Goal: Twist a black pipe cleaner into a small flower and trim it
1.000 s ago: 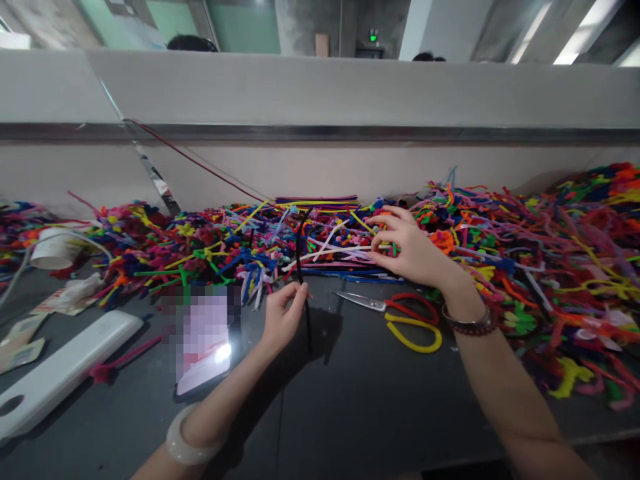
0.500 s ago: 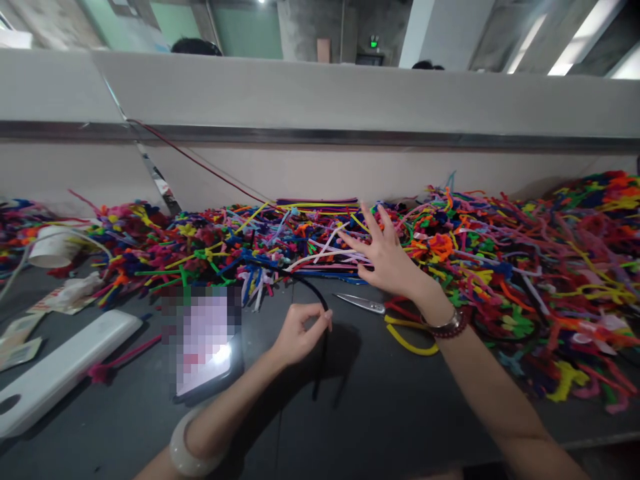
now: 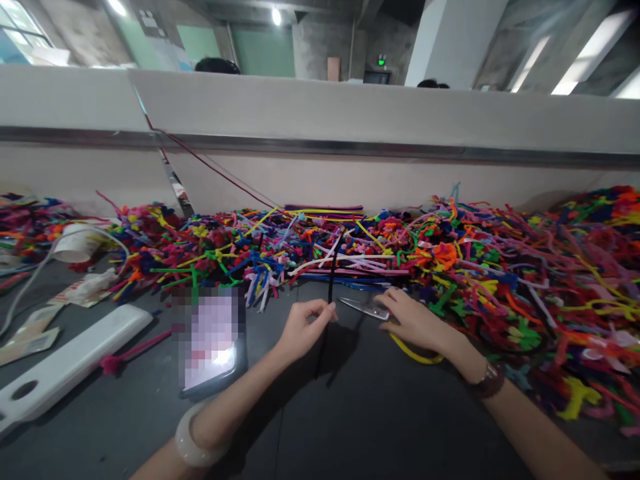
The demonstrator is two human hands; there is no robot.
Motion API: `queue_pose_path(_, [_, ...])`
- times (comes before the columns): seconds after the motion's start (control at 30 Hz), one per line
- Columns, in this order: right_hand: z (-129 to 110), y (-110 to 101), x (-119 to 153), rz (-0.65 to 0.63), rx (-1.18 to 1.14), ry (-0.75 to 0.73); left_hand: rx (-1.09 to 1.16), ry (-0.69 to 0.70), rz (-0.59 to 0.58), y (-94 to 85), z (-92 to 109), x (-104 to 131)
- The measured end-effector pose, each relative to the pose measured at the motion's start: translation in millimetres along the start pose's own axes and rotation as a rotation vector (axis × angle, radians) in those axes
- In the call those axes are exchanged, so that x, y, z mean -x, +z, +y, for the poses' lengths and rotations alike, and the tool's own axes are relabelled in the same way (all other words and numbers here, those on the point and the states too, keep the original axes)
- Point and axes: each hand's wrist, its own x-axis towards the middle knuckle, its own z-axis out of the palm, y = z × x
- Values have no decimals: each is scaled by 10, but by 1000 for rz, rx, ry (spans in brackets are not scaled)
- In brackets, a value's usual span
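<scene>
A black pipe cleaner (image 3: 333, 277) is pinched between the thumb and fingers of my left hand (image 3: 307, 327). It stands nearly upright, one end above the fingers and the other hanging below them. My right hand (image 3: 413, 322) is low over the desk, thumb and fingers apart, at the handle end of metal scissors (image 3: 363, 308). The scissors lie with their pointed tip toward my left hand. Whether the right fingers touch them I cannot tell. Under that hand a yellow pipe cleaner (image 3: 415, 357) curves on the desk.
Behind my hands, a heap of coloured pipe cleaners (image 3: 310, 243) runs along the partition (image 3: 350, 180). On the left are a phone-like device (image 3: 213, 343) with a blurred screen, a long white case (image 3: 75, 367) and a tipped white cup (image 3: 75, 243). Heads show beyond the partition.
My right hand has come down from above the heap to the scissors. My left hand keeps its pinch, and the black pipe cleaner has gone from bent over leftward to nearly straight.
</scene>
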Motion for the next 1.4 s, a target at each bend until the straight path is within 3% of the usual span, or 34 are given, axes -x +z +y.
queue_pose_path(0.13, [75,-6,-16,83,77,113,229,-113,-111,123,28,22])
queue_pose_path(0.23, [-32,-85,-98,120,-165,99,471,-216,-156,221,47,43])
queue_pose_path(0.3, [-159,-119,-149,27,-574,41,561,-254,-167,247,54,41])
queue_pose_path(0.37, [-270,-115,-189,-203,-935,-8,568,-249,-147,228,57,29])
queue_pose_path(0.47, [-322,-36,-229,-387,-1205,-23,500,-210,-103,137,57,22])
queue_pose_path(0.63, [-205,135,-242,-267,-1488,142,452,-210,-120,-17,50,112])
queue_pose_path(0.8, [-158,229,-194,-249,-1758,220,366,-224,-123,-62,63,193])
queue_pose_path(0.9, [-126,256,-186,-109,-1914,240,288,-167,-177,-79,114,201])
queue_pose_path(1.03, [-5,241,-192,54,-2087,280,78,105,-395,-106,236,232])
queue_pose_path(1.13, [101,214,-192,201,-2249,305,16,158,-623,-96,269,276])
queue_pose_path(1.2, [149,203,-195,257,-2336,333,155,99,-785,-77,230,295])
queue_pose_path(1.3, [180,200,-204,309,-2407,362,599,-63,-1083,-66,139,285])
queue_pose_path(1.4, [204,197,-210,405,-2417,354,808,-241,-1010,-94,109,230])
